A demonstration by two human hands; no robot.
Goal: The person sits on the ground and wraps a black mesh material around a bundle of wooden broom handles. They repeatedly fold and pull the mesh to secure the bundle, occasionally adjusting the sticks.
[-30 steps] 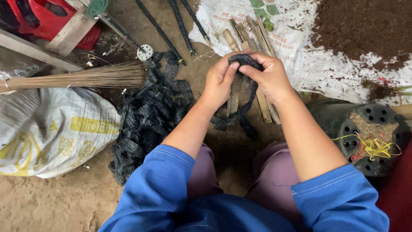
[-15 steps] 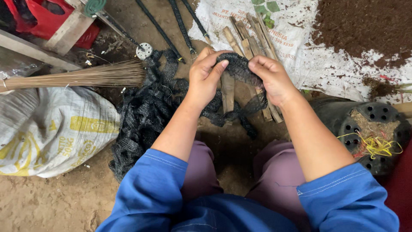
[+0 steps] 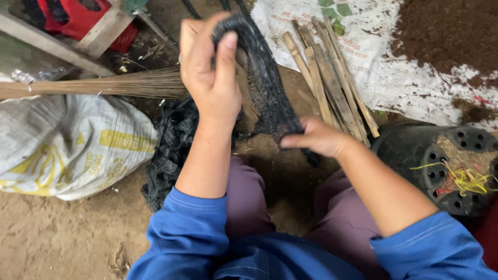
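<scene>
My left hand (image 3: 207,72) is raised and grips the top of a strip of black mesh netting (image 3: 264,83). My right hand (image 3: 316,137) pinches the lower end of the same strip, so it hangs stretched between both hands. A heap of more black netting (image 3: 168,150) lies on the ground beside my left forearm. A bundle of wooden sticks (image 3: 332,83) lies on the ground just beyond my right hand.
A white sack (image 3: 62,150) sits at the left, with a straw broom (image 3: 104,85) behind it. A black plastic pot (image 3: 446,166) lies upturned at the right, yellow string on it. Dark soil (image 3: 446,36) is spread on a white sheet (image 3: 399,88). Red object (image 3: 78,21) top left.
My left hand has lifted up toward the camera with the netting's upper end, while my right hand has dropped to its lower end, pulling the strip out long.
</scene>
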